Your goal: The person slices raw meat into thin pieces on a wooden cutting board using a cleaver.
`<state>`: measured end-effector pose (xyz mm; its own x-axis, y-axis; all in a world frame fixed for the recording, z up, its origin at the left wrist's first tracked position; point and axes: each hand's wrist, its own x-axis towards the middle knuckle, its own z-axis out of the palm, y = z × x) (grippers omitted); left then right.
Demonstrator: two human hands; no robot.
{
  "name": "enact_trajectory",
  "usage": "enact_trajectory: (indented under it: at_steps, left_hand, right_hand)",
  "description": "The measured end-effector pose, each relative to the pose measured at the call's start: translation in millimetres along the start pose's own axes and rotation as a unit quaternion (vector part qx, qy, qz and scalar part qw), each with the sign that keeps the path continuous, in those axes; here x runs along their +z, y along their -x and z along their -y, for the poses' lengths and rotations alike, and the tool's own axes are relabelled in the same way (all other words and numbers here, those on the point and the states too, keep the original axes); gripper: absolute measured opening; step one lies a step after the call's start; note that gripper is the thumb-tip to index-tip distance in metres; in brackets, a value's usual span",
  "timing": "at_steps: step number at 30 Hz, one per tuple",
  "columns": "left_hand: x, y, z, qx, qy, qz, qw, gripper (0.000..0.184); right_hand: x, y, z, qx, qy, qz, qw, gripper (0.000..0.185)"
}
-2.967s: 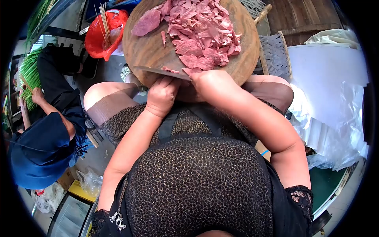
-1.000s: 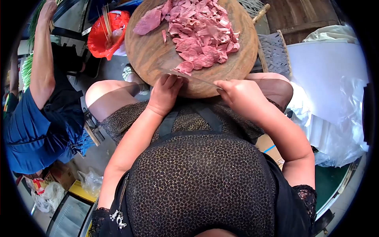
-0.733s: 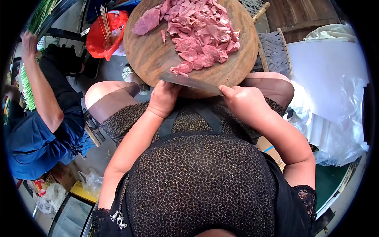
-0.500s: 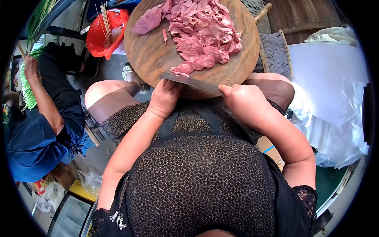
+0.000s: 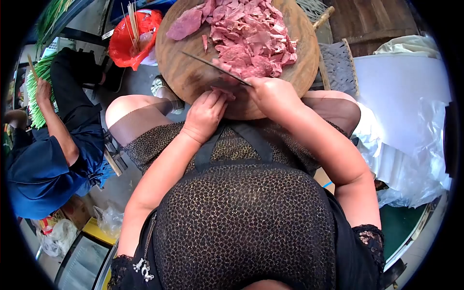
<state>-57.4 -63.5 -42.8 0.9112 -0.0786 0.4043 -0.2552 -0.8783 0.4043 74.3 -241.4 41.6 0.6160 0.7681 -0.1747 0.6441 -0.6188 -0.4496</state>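
A round wooden chopping board [image 5: 181,67] sits between my knees, with a heap of sliced pink meat [image 5: 253,36] on its far side. A larger uncut meat piece [image 5: 185,24] lies left of the heap. My right hand [image 5: 270,94] is closed round the handle of a knife [image 5: 215,67], whose blade points to the upper left above the board. My left hand [image 5: 208,111] presses its closed fingers on a small piece of meat [image 5: 224,94] at the board's near edge.
A red-lined basket [image 5: 134,38] with wooden skewers stands left of the board. At the left a person in dark blue [image 5: 48,169] holds a stick beside green stalks [image 5: 38,87]. A woven chair [image 5: 338,65] and a white surface [image 5: 396,96] with plastic sheeting are on the right.
The knife has swung up and away from my left hand, towards the heap, as my right hand moved up and left. Fingers of my left hand now lie over the small piece.
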Motion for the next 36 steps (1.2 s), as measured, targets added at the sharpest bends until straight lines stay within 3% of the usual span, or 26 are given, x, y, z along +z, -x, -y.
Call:
enact_trajectory:
  at_steps: [5, 8, 10, 13, 20, 22, 25, 28, 31, 36]
  left_hand:
    - [-4, 6, 0, -0.012, -0.009, 0.050, 0.999, 0.026]
    - [10, 14, 8, 0.060, -0.070, 0.076, 0.993, 0.027]
    - [11, 15, 5, -0.071, 0.082, 0.049, 0.993, 0.030]
    - [8, 13, 2, -0.118, 0.116, 0.046, 0.985, 0.033]
    - [3, 10, 1, -0.077, 0.076, 0.042, 0.993, 0.035]
    - [1, 9, 1, -0.005, -0.024, 0.042, 0.999, 0.036]
    - [-1, 5, 1, 0.025, -0.048, 0.021, 0.998, 0.043]
    - [-3, 7, -1, -0.012, -0.011, 0.047, 0.999, 0.036]
    - [-2, 8, 2, 0.010, -0.015, 0.027, 0.999, 0.040]
    - [-6, 5, 2, 0.015, -0.005, 0.037, 0.999, 0.038]
  right_hand:
    - [-31, 44, -1, -0.006, 0.005, 0.024, 1.000, 0.025]
    - [-40, 68, -5, -0.001, 0.010, 0.044, 0.999, 0.025]
    - [-40, 78, -8, -0.009, 0.029, 0.054, 0.998, 0.025]
    - [-40, 85, -9, -0.013, 0.042, 0.061, 0.997, 0.022]
    - [-43, 76, 3, -0.002, 0.104, 0.093, 0.990, 0.015]
    - [-45, 69, 4, -0.001, 0.100, 0.114, 0.988, 0.014]
    - [-32, 55, -2, -0.038, 0.086, 0.099, 0.991, 0.016]
    - [-12, 30, 5, -0.052, 0.096, 0.111, 0.988, 0.019]
    - [-2, 8, 15, -0.040, 0.058, 0.119, 0.990, 0.017]
    - [-8, 17, 4, 0.000, 0.000, 0.020, 1.000, 0.019]
